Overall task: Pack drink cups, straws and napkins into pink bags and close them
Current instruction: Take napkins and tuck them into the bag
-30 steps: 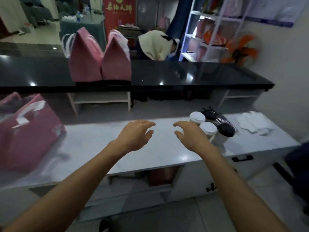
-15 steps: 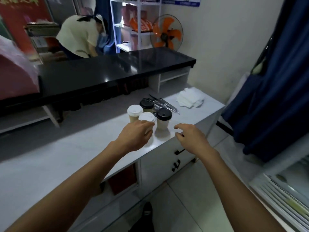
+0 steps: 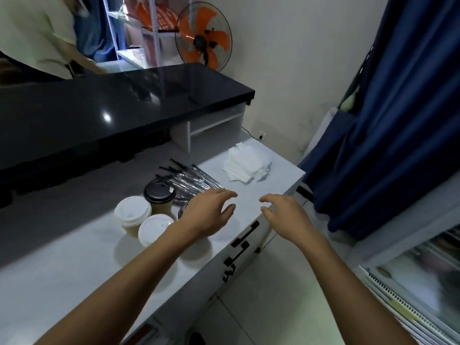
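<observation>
Spanning the scene, your white counter [image 3: 74, 265] carries napkins [image 3: 246, 163] far right, wrapped straws [image 3: 191, 180] left of them, and lidded cups [image 3: 139, 217] nearer. Your left hand [image 3: 206, 215] and right hand [image 3: 286, 215] hover loosely spread, holding nothing.

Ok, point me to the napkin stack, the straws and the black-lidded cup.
napkin stack [image 3: 246, 163], head view, on the top sheet's middle.
straws [image 3: 191, 181], head view, on the wrapped bundle's middle.
black-lidded cup [image 3: 159, 192], head view, on the lid's top.
</observation>
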A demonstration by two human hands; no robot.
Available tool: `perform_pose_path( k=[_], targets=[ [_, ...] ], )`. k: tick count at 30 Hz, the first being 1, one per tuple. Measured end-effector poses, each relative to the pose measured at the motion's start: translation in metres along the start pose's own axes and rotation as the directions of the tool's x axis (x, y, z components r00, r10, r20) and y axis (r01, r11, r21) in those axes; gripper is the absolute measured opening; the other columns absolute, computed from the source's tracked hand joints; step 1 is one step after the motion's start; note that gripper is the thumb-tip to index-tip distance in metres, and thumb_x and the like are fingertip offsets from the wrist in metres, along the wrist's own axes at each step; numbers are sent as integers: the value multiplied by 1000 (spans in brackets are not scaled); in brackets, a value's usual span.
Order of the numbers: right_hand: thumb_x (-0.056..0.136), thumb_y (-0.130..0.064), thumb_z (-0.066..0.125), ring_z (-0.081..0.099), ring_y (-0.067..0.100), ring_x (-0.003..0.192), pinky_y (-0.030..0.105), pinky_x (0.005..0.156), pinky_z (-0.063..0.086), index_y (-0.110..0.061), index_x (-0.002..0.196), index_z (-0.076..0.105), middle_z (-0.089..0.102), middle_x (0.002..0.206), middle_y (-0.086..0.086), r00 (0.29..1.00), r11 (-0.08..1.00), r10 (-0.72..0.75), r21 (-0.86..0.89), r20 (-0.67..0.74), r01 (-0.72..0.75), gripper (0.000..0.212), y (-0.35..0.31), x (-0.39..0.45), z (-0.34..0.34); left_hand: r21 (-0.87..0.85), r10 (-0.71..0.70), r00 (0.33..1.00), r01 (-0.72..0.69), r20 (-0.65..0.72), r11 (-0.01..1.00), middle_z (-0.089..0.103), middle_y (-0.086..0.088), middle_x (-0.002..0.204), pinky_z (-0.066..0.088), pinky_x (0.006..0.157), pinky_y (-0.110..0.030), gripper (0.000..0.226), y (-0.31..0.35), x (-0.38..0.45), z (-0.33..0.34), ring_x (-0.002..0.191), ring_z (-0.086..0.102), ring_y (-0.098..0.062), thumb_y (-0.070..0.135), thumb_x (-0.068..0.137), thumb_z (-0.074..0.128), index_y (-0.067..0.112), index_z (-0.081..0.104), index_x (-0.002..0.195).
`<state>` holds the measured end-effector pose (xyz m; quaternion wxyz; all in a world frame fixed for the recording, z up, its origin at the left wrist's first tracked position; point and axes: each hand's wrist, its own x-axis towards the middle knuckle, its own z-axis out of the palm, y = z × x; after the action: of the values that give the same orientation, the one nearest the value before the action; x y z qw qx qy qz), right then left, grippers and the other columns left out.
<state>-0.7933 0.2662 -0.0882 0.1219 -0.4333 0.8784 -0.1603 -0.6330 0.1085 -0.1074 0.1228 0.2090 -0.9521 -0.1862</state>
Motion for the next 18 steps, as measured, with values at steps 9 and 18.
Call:
perform_pose_path(
  k=[9,18],
  targets=[
    [100,-35,55,58,16,113,37,93,52,-28,132,61,62,132,-5,995,993,94,73,25,-96,33,43,84,-7,-43,20,995,-15,101,999,59,8,141,45,102,-36,41,1,86,35,129,53,-17,45,102,46,31,54,139],
    [98,-31,56,63,21,107,32,84,52,-24,133,61,65,128,1,997,996,57,72,57,-61,36,86,211,0,-10,-83,985,86,148,996,58,10,141,44,103,-39,40,-16,156,53,128,52,-18,46,102,44,32,54,139]
  ],
)
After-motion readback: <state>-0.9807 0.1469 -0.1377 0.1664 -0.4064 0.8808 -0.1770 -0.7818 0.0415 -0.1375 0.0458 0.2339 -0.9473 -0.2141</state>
